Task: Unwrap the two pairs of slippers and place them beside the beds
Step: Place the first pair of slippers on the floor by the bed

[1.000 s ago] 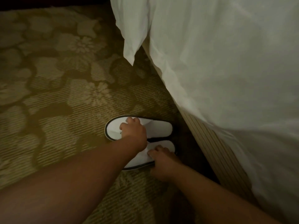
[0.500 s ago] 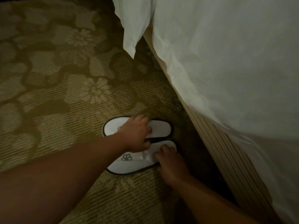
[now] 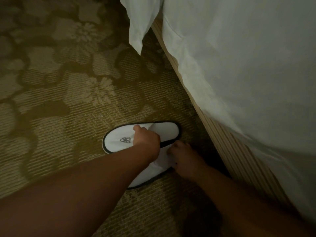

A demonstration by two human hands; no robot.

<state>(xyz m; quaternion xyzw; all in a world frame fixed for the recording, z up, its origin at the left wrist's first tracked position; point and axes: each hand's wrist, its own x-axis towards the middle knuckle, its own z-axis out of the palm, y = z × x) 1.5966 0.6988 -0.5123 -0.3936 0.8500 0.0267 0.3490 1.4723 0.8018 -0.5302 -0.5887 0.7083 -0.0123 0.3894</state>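
Two white slippers with dark trim lie side by side on the carpet next to the bed. The far slipper (image 3: 119,139) shows a small dark logo. My left hand (image 3: 147,140) rests on its upper, fingers curled over the strap edge. The near slipper (image 3: 150,173) is partly hidden under my left forearm. My right hand (image 3: 183,156) presses on the near slipper's heel end, fingertips on the white fabric. No wrapping is visible.
The bed (image 3: 248,74) with white sheets fills the right side, above a ribbed wooden base (image 3: 227,144). A sheet corner (image 3: 136,31) hangs down at the top. Patterned olive carpet (image 3: 59,100) stretches to the left.
The near slipper has shifted under my left arm and its logo is covered. The far slipper's logo now shows. Both hands stay on the slippers.
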